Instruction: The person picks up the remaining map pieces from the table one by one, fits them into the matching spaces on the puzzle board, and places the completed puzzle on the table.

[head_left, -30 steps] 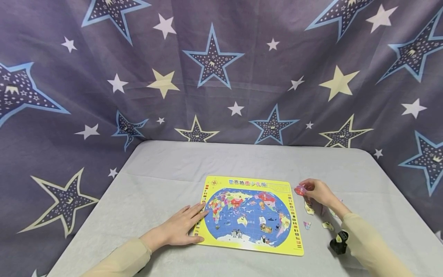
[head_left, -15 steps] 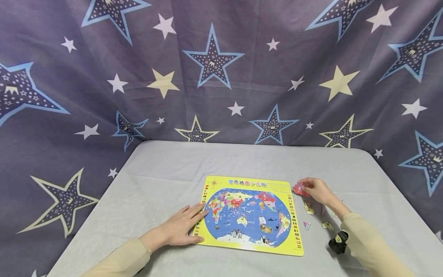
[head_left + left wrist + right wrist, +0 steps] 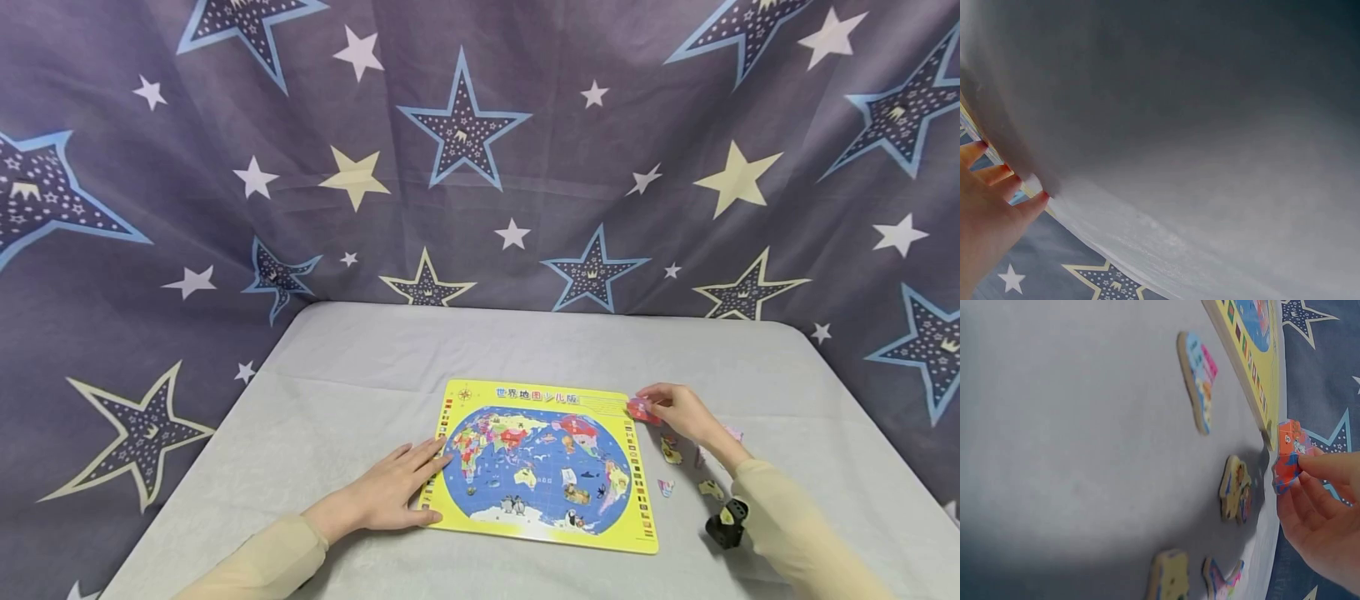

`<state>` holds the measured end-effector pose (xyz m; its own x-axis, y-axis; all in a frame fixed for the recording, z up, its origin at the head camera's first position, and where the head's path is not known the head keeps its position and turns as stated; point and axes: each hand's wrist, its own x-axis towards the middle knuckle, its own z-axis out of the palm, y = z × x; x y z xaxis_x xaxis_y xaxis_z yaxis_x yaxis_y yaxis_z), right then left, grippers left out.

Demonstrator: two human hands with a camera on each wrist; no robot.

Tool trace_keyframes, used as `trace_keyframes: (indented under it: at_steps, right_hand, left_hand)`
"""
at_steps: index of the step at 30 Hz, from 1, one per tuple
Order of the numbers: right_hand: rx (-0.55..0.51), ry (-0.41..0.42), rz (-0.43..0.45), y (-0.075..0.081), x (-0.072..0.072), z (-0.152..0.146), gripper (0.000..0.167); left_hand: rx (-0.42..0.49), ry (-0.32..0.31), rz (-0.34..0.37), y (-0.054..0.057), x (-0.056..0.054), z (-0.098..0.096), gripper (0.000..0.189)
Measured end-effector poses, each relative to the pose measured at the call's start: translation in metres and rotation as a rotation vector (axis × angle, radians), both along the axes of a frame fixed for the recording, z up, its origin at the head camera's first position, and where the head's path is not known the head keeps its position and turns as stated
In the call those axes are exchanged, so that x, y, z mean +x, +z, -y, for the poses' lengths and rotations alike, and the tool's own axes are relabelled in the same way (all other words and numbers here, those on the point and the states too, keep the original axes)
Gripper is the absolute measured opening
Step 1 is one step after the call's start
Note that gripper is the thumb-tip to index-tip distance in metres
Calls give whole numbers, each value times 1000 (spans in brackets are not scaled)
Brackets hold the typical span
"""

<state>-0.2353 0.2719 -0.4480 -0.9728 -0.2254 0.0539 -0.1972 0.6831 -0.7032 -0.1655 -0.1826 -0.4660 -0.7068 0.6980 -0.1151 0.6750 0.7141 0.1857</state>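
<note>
A yellow-bordered world map puzzle board point(image 3: 633, 540) lies flat on the table. My left hand point(image 3: 390, 490) rests on its left edge with fingers extended; in the left wrist view the same hand point(image 3: 991, 212) shows at the left border. Beside the board's upper right corner, my right hand point(image 3: 686, 412) pinches a red puzzle piece point(image 3: 640, 409) between thumb and fingers. The right wrist view shows that piece point(image 3: 1287, 456) raised off the table, tilted, near the board's corner point(image 3: 1266, 419). Fingertips cover part of the piece.
Several loose puzzle pieces lie right of the board, among them a yellowish one point(image 3: 670, 450) and a pink-blue one point(image 3: 665, 488). A black device point(image 3: 726, 525) sits at the right wrist. Behind the grey-white table point(image 3: 360, 358) hangs a star-patterned curtain point(image 3: 480, 217).
The right hand has moved slightly left with the red piece, from beside the board to its upper right corner. The left hand has stayed in place.
</note>
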Motion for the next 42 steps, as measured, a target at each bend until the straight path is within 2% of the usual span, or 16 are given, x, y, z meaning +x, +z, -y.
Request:
trace_keyframes:
  at_steps: [8,14,30,42]
  right_hand:
    - [-10,-4,-2,0,-1,6,21]
    - [-20,-1,6,1,-1,11,21]
    - [-32,44,-4,2,-6,28,22]
    - [-64,59,34,-1,-7,37,21]
  left_hand:
    - [-8,2,-3,2,-1,0,81]
    - [-5,5,20,4,-1,-2,82]
    - [-1,9,26,2,0,-1,82]
    - [-5,5,17,1,0,-1,82]
